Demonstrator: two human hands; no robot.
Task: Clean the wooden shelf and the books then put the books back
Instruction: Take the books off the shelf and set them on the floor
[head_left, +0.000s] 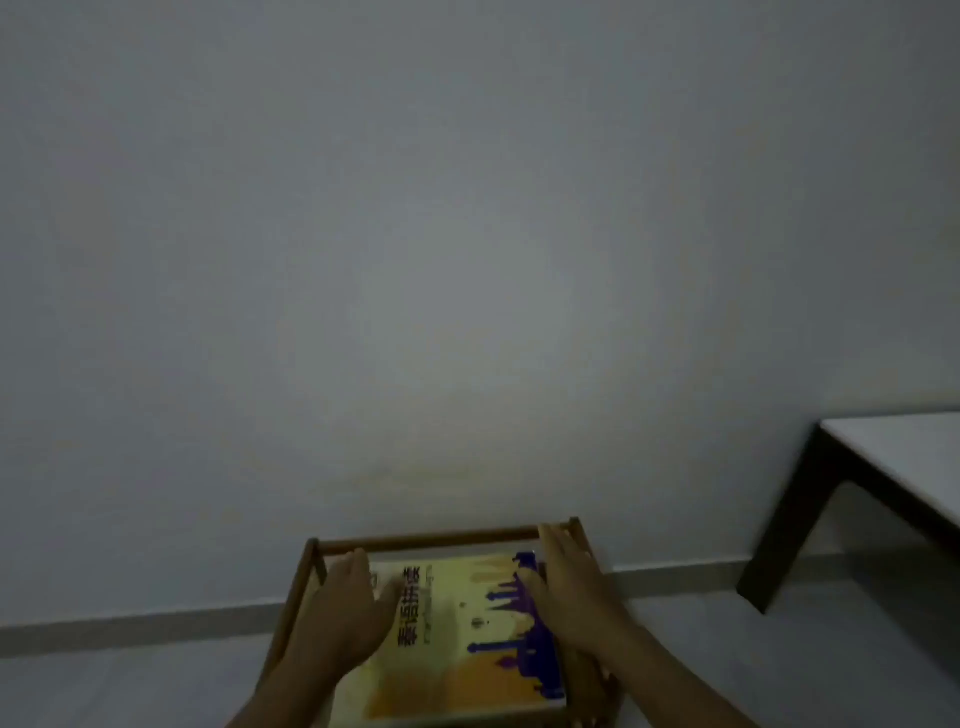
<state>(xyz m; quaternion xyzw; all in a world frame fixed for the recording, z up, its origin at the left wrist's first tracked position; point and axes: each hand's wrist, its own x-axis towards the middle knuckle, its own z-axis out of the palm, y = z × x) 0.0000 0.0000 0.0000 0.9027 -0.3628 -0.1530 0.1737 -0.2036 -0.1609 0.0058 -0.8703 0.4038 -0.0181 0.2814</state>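
Your book (457, 634) lies flat on the wooden shelf (426, 540), which stands against the wall (467, 260); a tabletop (904, 457) sits well right.

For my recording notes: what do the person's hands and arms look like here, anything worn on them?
Both the left hand and the right hand are bare, with no gloves. The forearms are bare too, with no sleeves in view. I see no watch, ring or bracelet, though the picture is dim and blurred.

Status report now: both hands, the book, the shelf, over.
Left hand and right hand flat on yellow book, fingers straight. Book lies flat on wooden shelf. Nothing in the way; dark table stands apart at right.
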